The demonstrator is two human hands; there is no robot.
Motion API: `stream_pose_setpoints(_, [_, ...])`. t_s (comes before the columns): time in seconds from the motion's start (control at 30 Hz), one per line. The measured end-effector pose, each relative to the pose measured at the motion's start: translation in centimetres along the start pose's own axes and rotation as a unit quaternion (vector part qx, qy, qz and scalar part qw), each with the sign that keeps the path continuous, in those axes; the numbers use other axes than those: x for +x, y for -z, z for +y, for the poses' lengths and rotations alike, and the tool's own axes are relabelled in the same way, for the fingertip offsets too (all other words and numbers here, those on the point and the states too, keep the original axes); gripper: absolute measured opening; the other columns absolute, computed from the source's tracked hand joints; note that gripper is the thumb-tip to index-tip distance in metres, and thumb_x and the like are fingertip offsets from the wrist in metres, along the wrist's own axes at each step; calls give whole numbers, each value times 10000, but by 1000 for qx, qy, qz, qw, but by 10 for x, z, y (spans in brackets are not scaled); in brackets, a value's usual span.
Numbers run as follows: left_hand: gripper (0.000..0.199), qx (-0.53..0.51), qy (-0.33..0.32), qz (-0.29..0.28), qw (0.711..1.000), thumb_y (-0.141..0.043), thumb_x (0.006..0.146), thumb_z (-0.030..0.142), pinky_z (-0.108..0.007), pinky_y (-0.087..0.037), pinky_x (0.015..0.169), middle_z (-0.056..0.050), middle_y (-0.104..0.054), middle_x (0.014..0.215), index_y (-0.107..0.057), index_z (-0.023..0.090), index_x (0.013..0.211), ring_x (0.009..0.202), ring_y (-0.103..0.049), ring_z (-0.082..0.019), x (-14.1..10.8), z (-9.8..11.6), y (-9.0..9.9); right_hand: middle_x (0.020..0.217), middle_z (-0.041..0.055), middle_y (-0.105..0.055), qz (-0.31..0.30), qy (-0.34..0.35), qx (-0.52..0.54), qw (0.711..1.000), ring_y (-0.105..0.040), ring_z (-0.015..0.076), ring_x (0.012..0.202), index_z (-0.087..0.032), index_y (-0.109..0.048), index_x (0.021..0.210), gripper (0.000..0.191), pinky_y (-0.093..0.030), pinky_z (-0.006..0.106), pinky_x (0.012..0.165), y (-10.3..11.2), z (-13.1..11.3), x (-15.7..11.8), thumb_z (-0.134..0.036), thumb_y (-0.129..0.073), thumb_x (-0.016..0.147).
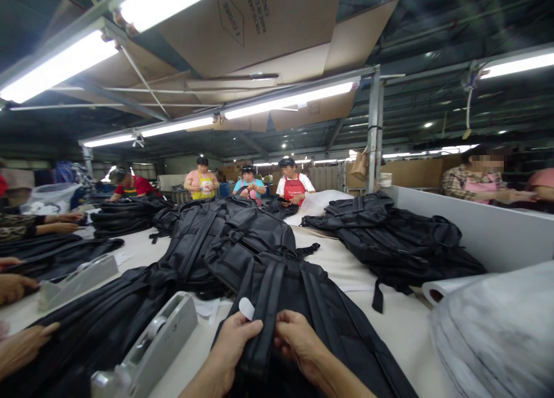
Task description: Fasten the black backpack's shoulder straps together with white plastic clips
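In front of me a black backpack (341, 311) lies on the table with its shoulder straps facing up. My left hand (231, 346) is closed at the left edge of one shoulder strap (268, 297). A small white tag (246, 308) with a rounded end sticks up from between its thumb and fingers. On the strap's other edge, my right hand (298, 343) is closed with curled fingers, pinching the strap. The right fingertips are partly hidden.
More black backpacks (229, 242) are heaped ahead, with another pile (389, 236) at right. Grey tape dispensers (151, 340) stand at left, near co-workers' hands (26, 349). A plastic-wrapped bundle (497, 334) and a white roll (450, 288) sit at right. Several people work beyond.
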State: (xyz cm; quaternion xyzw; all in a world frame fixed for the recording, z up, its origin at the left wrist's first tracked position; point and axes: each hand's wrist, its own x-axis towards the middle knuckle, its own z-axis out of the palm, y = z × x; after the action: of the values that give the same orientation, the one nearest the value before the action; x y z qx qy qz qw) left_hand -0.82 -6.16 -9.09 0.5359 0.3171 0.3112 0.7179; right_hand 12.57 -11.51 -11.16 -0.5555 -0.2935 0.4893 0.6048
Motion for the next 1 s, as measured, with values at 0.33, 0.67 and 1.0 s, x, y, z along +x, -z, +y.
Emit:
stream_pose_setpoints(0.33, [365,63,-7,-4,998,-657,565,209,-268,-494,558,-12,-701,657,-600,140,918,591,-662,-194,5,19,-7,623,-28,-633,-52,24,111,992,-636,109,639,-172,-538,752,342,-491,197,557,22,-29,-14,-261,-796,546])
stream_pose_setpoints(0.67, [293,58,-51,-9,997,-628,531,191,-287,-500,615,-4,-682,625,-604,143,820,585,-644,-186,16,5,-3,846,37,-701,-77,104,59,990,-639,158,820,-140,-663,917,382,-477,264,770,25,-15,-15,-276,-799,587])
stream_pose_setpoints(1.0, [228,169,-136,24,976,-590,618,158,-245,-463,647,2,-665,728,-627,137,842,723,-621,-181,17,-8,5,654,-20,-557,47,242,-279,928,-547,151,634,-211,-615,745,86,-399,280,610,9,-14,-10,-283,-571,760])
